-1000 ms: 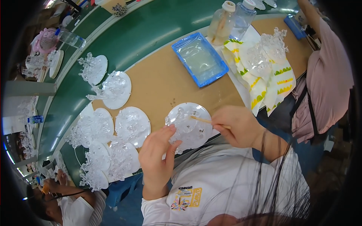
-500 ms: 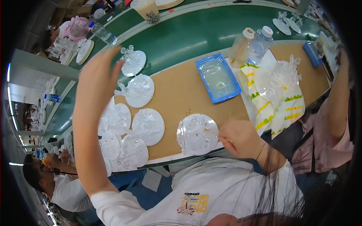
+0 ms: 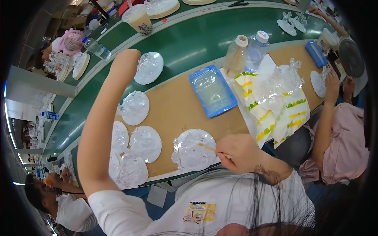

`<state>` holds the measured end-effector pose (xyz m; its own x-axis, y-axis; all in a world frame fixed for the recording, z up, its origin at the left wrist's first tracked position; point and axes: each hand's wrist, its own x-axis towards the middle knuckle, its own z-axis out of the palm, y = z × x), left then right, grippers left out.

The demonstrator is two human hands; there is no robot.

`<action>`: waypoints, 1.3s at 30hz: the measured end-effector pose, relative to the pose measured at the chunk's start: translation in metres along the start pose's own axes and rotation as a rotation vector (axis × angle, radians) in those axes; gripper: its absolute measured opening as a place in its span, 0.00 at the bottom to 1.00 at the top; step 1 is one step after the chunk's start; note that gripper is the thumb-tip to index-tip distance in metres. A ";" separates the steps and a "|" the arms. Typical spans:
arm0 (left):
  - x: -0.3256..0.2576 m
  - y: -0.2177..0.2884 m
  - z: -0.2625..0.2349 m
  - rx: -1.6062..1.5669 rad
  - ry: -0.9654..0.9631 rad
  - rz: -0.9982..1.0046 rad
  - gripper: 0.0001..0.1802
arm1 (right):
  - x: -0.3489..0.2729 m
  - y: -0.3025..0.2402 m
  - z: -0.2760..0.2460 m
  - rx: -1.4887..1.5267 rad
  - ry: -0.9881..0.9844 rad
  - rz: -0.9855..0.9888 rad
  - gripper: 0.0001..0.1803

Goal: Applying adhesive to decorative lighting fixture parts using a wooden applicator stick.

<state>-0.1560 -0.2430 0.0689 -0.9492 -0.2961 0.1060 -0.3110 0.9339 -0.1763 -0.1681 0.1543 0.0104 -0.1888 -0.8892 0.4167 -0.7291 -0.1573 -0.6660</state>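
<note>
At the far left, my left hand (image 3: 125,65) is closed at the left edge of a round white disc (image 3: 149,67) carrying clear plastic pieces. The fingertips are partly hidden, and I cannot tell whether that disc is clear of the green surface. My right hand (image 3: 238,152) pinches a thin wooden stick (image 3: 206,147) over another white disc (image 3: 195,150), which lies near the front edge of the brown board with clear pieces along its left side. The stick's tip is over the disc; whether it touches is unclear. More such discs (image 3: 145,144) lie to the left, beneath my left forearm.
A blue tray (image 3: 212,90) under clear film stands mid-board. Right of it are two bottles (image 3: 258,49) and a patterned cloth (image 3: 271,112) with clear pieces on it. A drink cup (image 3: 138,19) stands at the back. A co-worker's arm (image 3: 328,98) reaches in at right.
My left hand has closed at the far disc, which has shifted right and away from the other discs. The stick in my right hand now shows plainly. The whole view has shifted somewhat.
</note>
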 end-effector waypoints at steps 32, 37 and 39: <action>-0.269 0.183 -0.017 -1.050 0.206 -0.215 0.30 | -0.072 0.013 0.018 0.443 0.583 0.351 0.08; -0.261 0.186 -0.008 -1.002 0.326 -0.254 0.22 | -0.069 0.020 0.027 0.456 0.376 0.429 0.07; -0.261 0.186 -0.005 -1.024 0.337 -0.250 0.22 | -0.068 0.022 0.030 0.452 0.380 0.435 0.07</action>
<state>0.0343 0.0086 0.0138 -0.7552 -0.5754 0.3141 -0.1585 0.6252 0.7642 -0.1518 0.1982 -0.0513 -0.6741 -0.7144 0.1877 -0.2097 -0.0586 -0.9760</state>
